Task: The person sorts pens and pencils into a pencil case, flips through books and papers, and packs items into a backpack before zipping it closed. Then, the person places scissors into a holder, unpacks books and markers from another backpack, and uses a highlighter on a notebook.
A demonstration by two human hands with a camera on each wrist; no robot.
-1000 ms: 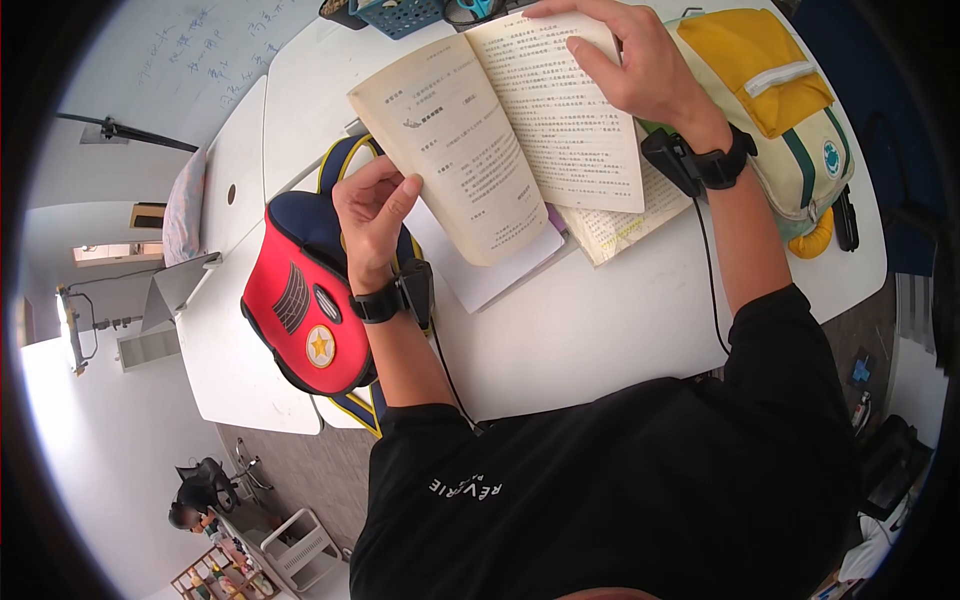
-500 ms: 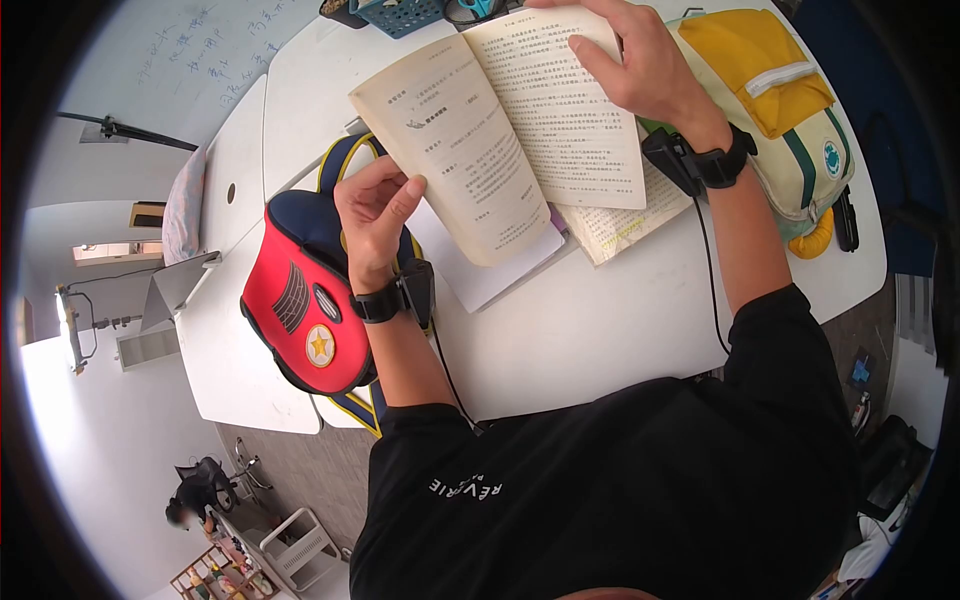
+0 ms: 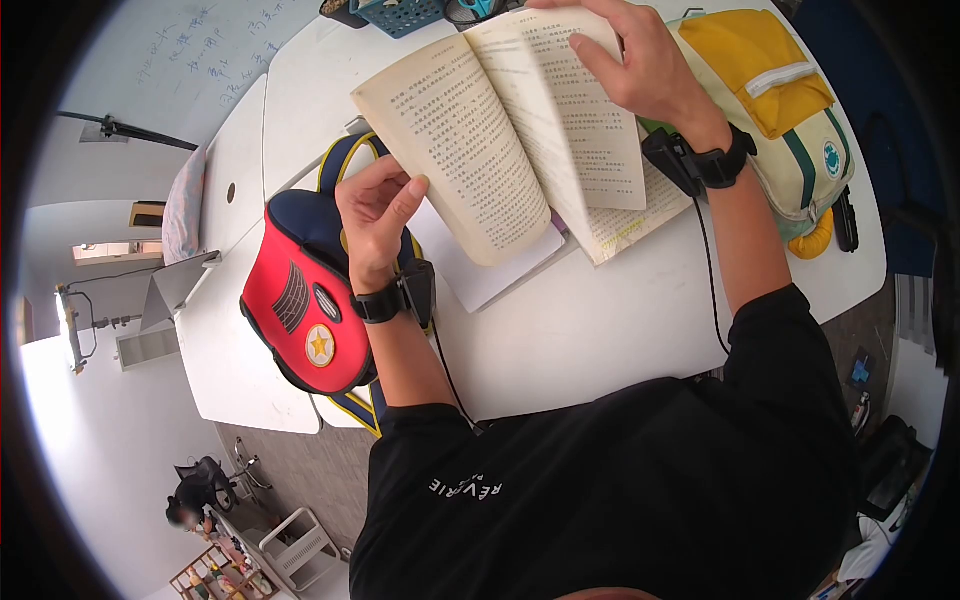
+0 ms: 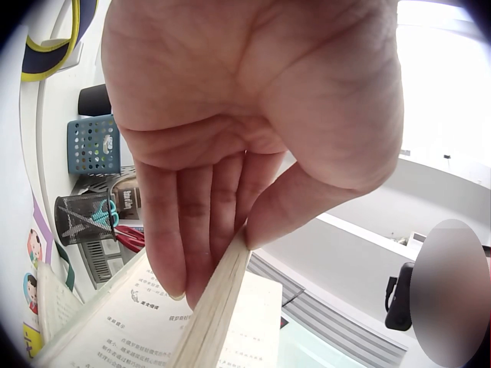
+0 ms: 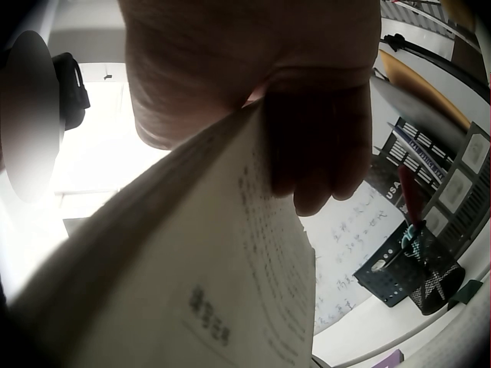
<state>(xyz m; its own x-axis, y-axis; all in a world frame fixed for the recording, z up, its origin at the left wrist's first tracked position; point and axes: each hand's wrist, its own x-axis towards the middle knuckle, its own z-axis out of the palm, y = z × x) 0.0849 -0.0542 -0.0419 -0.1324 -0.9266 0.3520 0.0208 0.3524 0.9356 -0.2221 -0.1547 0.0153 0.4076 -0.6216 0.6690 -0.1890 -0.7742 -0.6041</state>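
Observation:
An open paperback book [image 3: 450, 150] is held up over the table, with printed text on both sides. My left hand [image 3: 375, 215] grips its left edge; in the left wrist view the thumb [image 4: 284, 203] presses the page block against the fingers. At the upper right corner, my right hand [image 3: 655, 75] holds the other half, thumb on the page side and fingers on the other. Between the halves, a blurred loose leaf [image 3: 550, 130] stands lifted over the right page. Below lie another book [image 3: 625, 235] with yellow highlighting and a white sheet [image 3: 490, 275].
A red and navy backpack [image 3: 310, 310] sits by my left forearm, a yellow and cream bag [image 3: 790, 120] beyond my right. At the far edge stand a blue basket [image 3: 398, 14] and a mesh pen holder [image 4: 83, 218] with scissors. Cables [image 3: 712, 280] hang from both wrist cameras.
A leaf of the book has lifted and is mid-turn, and the left page now shows different, denser text. Both hands have stayed nearly in place.

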